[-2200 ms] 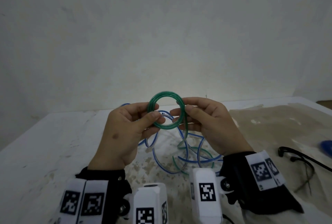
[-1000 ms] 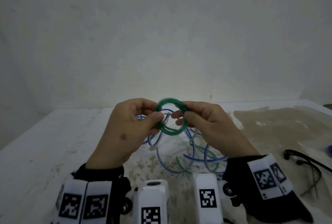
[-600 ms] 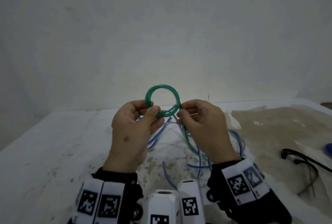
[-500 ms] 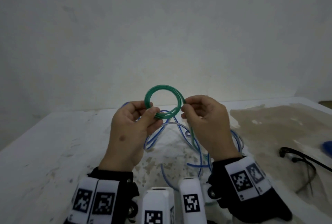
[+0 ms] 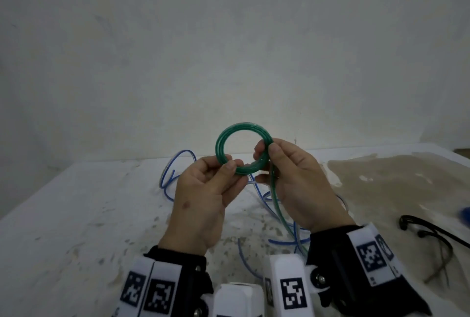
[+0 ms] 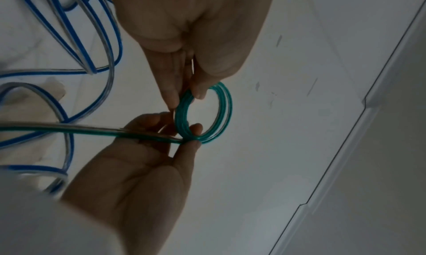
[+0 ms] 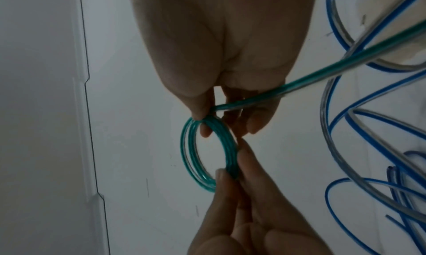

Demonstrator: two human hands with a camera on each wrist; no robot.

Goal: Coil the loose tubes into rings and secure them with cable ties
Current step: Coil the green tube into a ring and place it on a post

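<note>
Both hands held the green tube ring up above the table, toward its far edge. The left hand pinched its lower left side, and the right hand pinched its right side where the loose tail dropped away. Blue tubes lay loose on the table beneath.

L grip, R grip raised — thumb+fingers pinched.

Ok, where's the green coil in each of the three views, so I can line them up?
Head: green coil at centre, held up between both hands.
Left wrist: coil mid-frame, left hand above, right hand below.
Right wrist: coil centre, right hand above.
Shared landmark: the uncoiled green tail leaving the coil at the right hand's pinch.
</note>
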